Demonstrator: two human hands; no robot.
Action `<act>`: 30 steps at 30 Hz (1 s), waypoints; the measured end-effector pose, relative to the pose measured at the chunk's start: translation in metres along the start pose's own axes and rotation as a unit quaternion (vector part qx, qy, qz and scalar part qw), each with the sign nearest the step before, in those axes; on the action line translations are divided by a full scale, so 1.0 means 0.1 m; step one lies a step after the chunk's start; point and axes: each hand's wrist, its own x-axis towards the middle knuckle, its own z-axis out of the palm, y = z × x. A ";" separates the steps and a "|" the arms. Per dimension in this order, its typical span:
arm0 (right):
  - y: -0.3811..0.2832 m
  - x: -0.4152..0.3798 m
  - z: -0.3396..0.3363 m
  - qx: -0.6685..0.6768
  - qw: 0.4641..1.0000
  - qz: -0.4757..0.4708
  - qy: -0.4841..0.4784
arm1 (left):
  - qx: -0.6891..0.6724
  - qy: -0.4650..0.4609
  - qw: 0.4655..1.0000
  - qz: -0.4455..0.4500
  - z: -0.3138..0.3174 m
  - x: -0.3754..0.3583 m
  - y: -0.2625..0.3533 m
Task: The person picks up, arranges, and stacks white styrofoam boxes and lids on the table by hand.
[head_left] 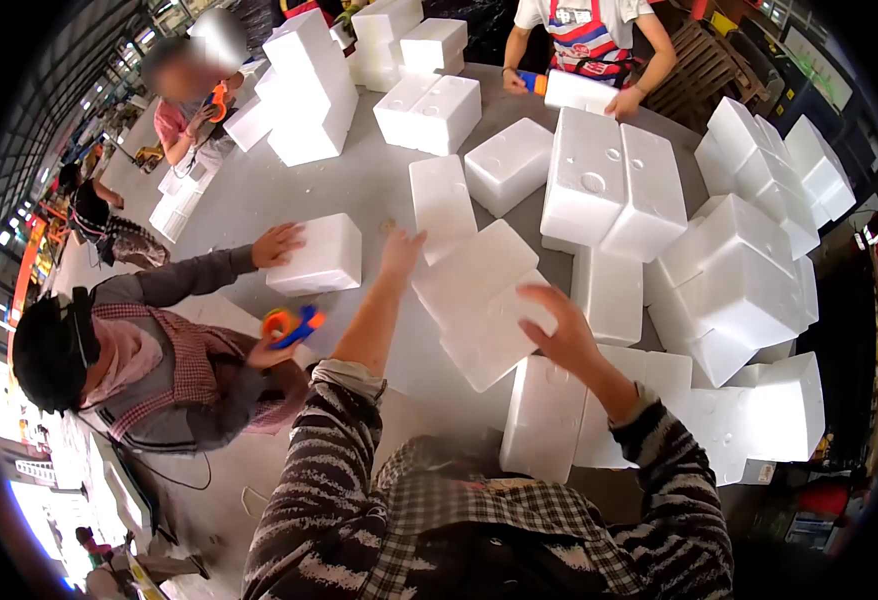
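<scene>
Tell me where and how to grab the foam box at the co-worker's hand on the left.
I'd press a palm on the foam box's right side, coming from the right: that flat wall faces bare tabletop, while the co-worker's hand is at its left end.

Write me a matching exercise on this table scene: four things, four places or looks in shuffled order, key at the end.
Things
1. Left hand
2. Right hand
3. Nearest tape dispenser
4. Striped apron

Places or looks
A. Red, white and blue, worn by the co-worker across the table
B. Fingers spread, over the overlapping boxes in the middle
C. Orange and blue, held by the co-worker in the black cap
D. Just right of the box that a co-worker's palm touches

Pairs: 1-D, 2-B, 3-C, 4-A
</scene>
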 end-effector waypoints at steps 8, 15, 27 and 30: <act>0.68 1.71 0.69 0.229 0.931 0.282 0.034 | -0.160 -0.193 0.966 -0.063 0.11 0.55 -0.35; 0.98 2.46 1.07 0.113 0.889 0.440 -0.062 | -0.102 -0.235 0.952 0.169 0.32 0.83 -1.19; 0.75 2.68 1.29 0.318 0.827 0.448 -0.119 | -0.348 -0.160 0.919 -0.091 0.05 0.23 -0.27; 1.04 2.80 1.71 0.312 0.844 0.422 -0.109 | -0.388 -0.127 0.907 -0.100 -0.26 0.12 -0.09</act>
